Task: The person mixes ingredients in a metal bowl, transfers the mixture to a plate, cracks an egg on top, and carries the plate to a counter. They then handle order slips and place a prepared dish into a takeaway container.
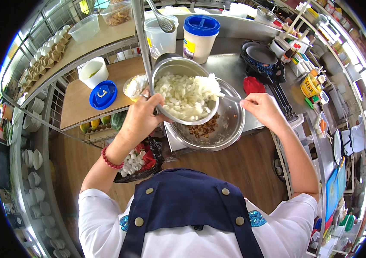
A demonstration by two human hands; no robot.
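My left hand (143,112) grips the near left rim of a steel bowl (172,62), which is tilted and held up. Chopped white pieces (181,96) that look like onion fill it. Between the fingers of my right hand (264,110) is the handle of a metal spoon (231,99); its head is hidden by the heaped white pieces at the bowl's right side. Partly beneath the raised bowl sits a larger steel mixing bowl (231,129), with browned chopped bits (203,129) on its bottom.
Behind the bowls stand a blue-lidded tub (201,41) and a clear bucket (159,36) with a slotted spoon (164,22) over it. Black pans (260,55) and a red cloth (254,86) lie to the right. The left shelf (73,109) holds a blue lid (103,95).
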